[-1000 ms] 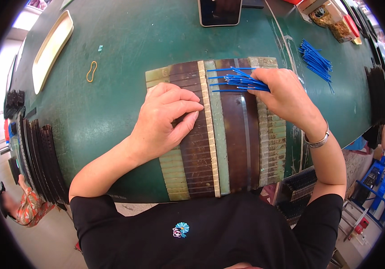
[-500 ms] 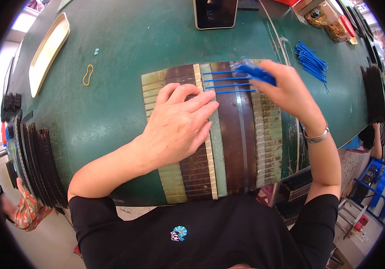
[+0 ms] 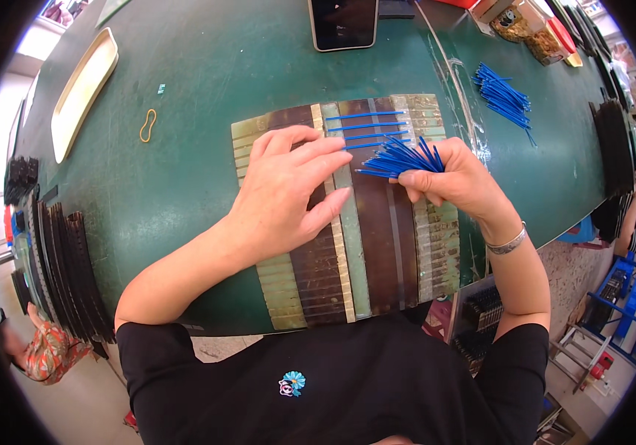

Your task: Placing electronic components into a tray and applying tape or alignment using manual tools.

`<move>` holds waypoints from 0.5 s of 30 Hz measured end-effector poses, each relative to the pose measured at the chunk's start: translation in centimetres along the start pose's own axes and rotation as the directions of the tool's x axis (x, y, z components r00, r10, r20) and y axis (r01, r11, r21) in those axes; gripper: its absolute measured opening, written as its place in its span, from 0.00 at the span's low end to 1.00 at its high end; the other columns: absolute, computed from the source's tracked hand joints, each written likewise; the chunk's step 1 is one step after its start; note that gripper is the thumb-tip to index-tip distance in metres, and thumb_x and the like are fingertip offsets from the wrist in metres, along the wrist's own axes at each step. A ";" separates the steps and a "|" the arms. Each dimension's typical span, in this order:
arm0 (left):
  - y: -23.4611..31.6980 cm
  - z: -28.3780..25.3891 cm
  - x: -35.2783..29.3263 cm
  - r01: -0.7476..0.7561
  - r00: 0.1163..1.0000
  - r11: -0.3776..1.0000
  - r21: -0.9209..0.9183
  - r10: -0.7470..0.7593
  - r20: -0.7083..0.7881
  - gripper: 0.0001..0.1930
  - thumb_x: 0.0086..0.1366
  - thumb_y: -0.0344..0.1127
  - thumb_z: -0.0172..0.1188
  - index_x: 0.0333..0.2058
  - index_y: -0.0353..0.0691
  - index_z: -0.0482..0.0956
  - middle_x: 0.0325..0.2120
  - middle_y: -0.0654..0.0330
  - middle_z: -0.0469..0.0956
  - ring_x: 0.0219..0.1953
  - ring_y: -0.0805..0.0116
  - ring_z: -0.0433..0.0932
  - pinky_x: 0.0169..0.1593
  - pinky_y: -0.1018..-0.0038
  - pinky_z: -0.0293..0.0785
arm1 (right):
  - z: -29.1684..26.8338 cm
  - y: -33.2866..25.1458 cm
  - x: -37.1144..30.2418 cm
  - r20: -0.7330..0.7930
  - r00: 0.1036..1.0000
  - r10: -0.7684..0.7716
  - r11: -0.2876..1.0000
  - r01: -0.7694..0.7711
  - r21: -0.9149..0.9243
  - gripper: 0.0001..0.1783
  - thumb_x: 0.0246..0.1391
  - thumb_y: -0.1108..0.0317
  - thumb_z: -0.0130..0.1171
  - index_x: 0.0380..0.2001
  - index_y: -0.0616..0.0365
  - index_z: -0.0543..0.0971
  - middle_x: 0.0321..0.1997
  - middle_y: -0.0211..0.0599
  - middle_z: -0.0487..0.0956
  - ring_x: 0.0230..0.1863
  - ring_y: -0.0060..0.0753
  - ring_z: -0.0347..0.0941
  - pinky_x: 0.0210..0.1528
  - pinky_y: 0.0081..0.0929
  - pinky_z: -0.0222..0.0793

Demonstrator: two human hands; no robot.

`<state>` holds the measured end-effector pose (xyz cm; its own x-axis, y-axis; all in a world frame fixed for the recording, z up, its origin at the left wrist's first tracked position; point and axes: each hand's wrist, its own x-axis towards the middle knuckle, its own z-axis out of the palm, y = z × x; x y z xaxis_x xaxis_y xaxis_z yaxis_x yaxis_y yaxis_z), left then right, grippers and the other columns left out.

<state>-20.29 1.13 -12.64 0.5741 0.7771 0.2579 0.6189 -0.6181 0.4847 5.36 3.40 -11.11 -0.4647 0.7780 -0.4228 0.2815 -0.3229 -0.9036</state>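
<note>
A slotted board (image 3: 383,252) with brown, green and metallic strips lies on the table in front of me. Several cut blue wires (image 3: 367,127) rest across its far part, side by side in the slots. My right hand (image 3: 455,178) grips a bundle of blue wires (image 3: 398,159) between thumb and fingers, the loose ends fanned out over the board. My left hand (image 3: 285,189) is spread above the board's left half, thumb apart, with its fingertips by the left ends of the laid wires. Whether those fingertips touch a wire, I cannot tell.
Another pile of blue wires (image 3: 503,96) lies at the far right. Beyond the board are a dark-screened device (image 3: 344,22), a yellow rubber band (image 3: 148,126) and a cream tray (image 3: 84,93). Black strips (image 3: 58,259) stand along the left edge. Other people sit at both sides.
The wire bundle in my right hand has come nearer and swung round, its ends now fanned toward the left. My left hand's thumb has spread away from its fingers. Another wire lies on the board.
</note>
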 end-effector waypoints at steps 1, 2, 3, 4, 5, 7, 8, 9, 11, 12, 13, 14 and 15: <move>0.0 0.0 0.1 0.017 1.000 0.998 -0.057 -0.018 -0.021 0.19 0.54 0.31 0.63 0.47 0.39 0.79 0.51 0.60 0.78 0.54 0.56 0.70 0.59 0.58 0.61 | 0.2 -0.2 -0.2 0.013 1.000 -0.003 1.000 0.003 0.026 0.07 0.56 0.69 0.62 0.26 0.60 0.81 0.19 0.24 0.75 0.16 0.09 0.60 0.18 0.12 0.53; 0.1 0.1 0.0 0.017 1.000 0.998 -0.054 -0.019 -0.022 0.19 0.54 0.31 0.63 0.47 0.39 0.79 0.51 0.60 0.78 0.54 0.56 0.70 0.59 0.58 0.61 | 0.3 -0.3 -0.3 0.025 1.000 -0.005 0.999 0.004 0.051 0.07 0.55 0.69 0.62 0.26 0.59 0.80 0.19 0.24 0.75 0.16 0.09 0.60 0.18 0.12 0.53; 0.0 0.4 -0.1 -0.010 1.000 1.000 0.000 0.010 -0.010 0.18 0.54 0.31 0.63 0.45 0.39 0.80 0.50 0.60 0.78 0.53 0.56 0.70 0.59 0.58 0.61 | 0.1 -0.3 -0.4 0.026 1.000 -0.006 0.999 0.005 0.052 0.07 0.55 0.69 0.62 0.26 0.59 0.80 0.19 0.24 0.75 0.16 0.09 0.60 0.18 0.12 0.53; 0.0 0.7 -0.1 -0.038 0.999 0.998 0.052 0.038 0.002 0.17 0.55 0.32 0.63 0.44 0.38 0.80 0.49 0.60 0.78 0.53 0.57 0.70 0.59 0.58 0.61 | -0.2 -0.1 -0.5 -0.040 0.999 -0.014 0.999 0.015 0.031 0.07 0.55 0.69 0.62 0.25 0.59 0.80 0.18 0.24 0.75 0.15 0.09 0.60 0.18 0.12 0.53; 0.0 0.9 -0.2 -0.067 0.998 0.992 0.103 0.066 0.017 0.16 0.55 0.32 0.63 0.43 0.38 0.81 0.48 0.61 0.78 0.52 0.58 0.71 0.58 0.58 0.61 | -0.6 0.1 -0.7 -0.108 0.994 -0.022 1.000 0.023 0.010 0.08 0.55 0.69 0.62 0.24 0.59 0.79 0.18 0.24 0.75 0.15 0.09 0.60 0.18 0.12 0.52; -0.2 0.7 -0.2 -0.070 0.997 0.993 0.092 0.066 0.038 0.16 0.55 0.31 0.63 0.44 0.38 0.80 0.49 0.61 0.78 0.53 0.57 0.70 0.59 0.58 0.61 | -1.3 0.5 -1.0 -0.181 0.983 -0.028 1.000 0.027 -0.008 0.08 0.55 0.69 0.62 0.23 0.58 0.79 0.18 0.24 0.75 0.15 0.08 0.59 0.18 0.12 0.52; -0.3 0.6 -0.3 -0.068 0.996 0.994 0.083 0.064 0.057 0.16 0.56 0.30 0.62 0.45 0.39 0.80 0.50 0.61 0.78 0.53 0.57 0.70 0.59 0.59 0.60 | -1.6 0.6 -1.1 -0.195 0.981 -0.017 1.000 0.018 0.001 0.09 0.55 0.69 0.62 0.23 0.58 0.78 0.18 0.24 0.75 0.15 0.08 0.59 0.18 0.12 0.51; -0.4 0.5 -0.3 -0.067 0.995 0.995 0.074 0.061 0.076 0.17 0.57 0.30 0.62 0.46 0.39 0.80 0.51 0.61 0.78 0.54 0.57 0.70 0.60 0.59 0.60 | -1.8 0.8 -1.2 -0.209 0.978 -0.006 1.000 0.009 0.010 0.09 0.55 0.69 0.63 0.22 0.57 0.78 0.18 0.23 0.75 0.15 0.08 0.59 0.17 0.12 0.51; -0.7 0.3 -0.2 -0.069 0.995 0.996 0.064 0.064 0.078 0.17 0.56 0.30 0.62 0.46 0.39 0.80 0.51 0.61 0.78 0.54 0.57 0.70 0.60 0.59 0.60 | -1.9 1.0 -1.2 -0.226 0.974 0.004 1.000 -0.001 0.017 0.09 0.55 0.69 0.63 0.22 0.57 0.77 0.18 0.23 0.75 0.15 0.08 0.59 0.17 0.12 0.50; -0.8 0.3 -0.1 -0.069 0.995 0.996 0.058 0.064 0.080 0.17 0.56 0.30 0.63 0.46 0.39 0.80 0.50 0.60 0.78 0.54 0.57 0.70 0.60 0.60 0.61 | -1.8 1.0 -1.1 -0.208 0.978 -0.005 1.000 0.004 -0.005 0.09 0.55 0.69 0.63 0.22 0.57 0.78 0.18 0.23 0.75 0.15 0.08 0.59 0.17 0.12 0.50; -0.8 0.2 0.0 -0.067 0.995 0.996 0.051 0.063 0.080 0.17 0.56 0.30 0.63 0.46 0.39 0.80 0.50 0.60 0.78 0.53 0.57 0.71 0.59 0.61 0.61 | -1.5 1.0 -0.9 -0.189 0.982 -0.014 1.000 0.009 -0.027 0.09 0.55 0.69 0.63 0.22 0.57 0.78 0.18 0.23 0.75 0.15 0.08 0.59 0.17 0.12 0.50; -0.8 0.3 0.1 -0.069 0.995 0.996 0.051 0.065 0.079 0.17 0.56 0.30 0.63 0.46 0.39 0.80 0.50 0.60 0.78 0.53 0.57 0.71 0.59 0.61 0.61 | -1.3 0.9 -0.8 -0.168 0.986 -0.022 0.999 0.014 -0.050 0.08 0.54 0.69 0.63 0.22 0.57 0.78 0.18 0.23 0.75 0.15 0.08 0.59 0.17 0.12 0.50; -0.6 0.4 0.3 -0.042 0.999 0.999 -0.013 0.042 0.023 0.16 0.56 0.29 0.64 0.45 0.39 0.80 0.49 0.60 0.79 0.52 0.58 0.71 0.59 0.62 0.62 | -1.2 0.7 -0.7 -0.169 0.985 -0.023 0.999 0.015 -0.052 0.08 0.54 0.69 0.63 0.22 0.57 0.78 0.18 0.23 0.75 0.15 0.08 0.59 0.17 0.12 0.50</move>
<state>-20.30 1.66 -13.22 0.6117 0.7474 0.2593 0.5875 -0.6486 0.4839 6.88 3.24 -11.35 -0.3229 0.8651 -0.3839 0.3177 -0.2831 -0.9050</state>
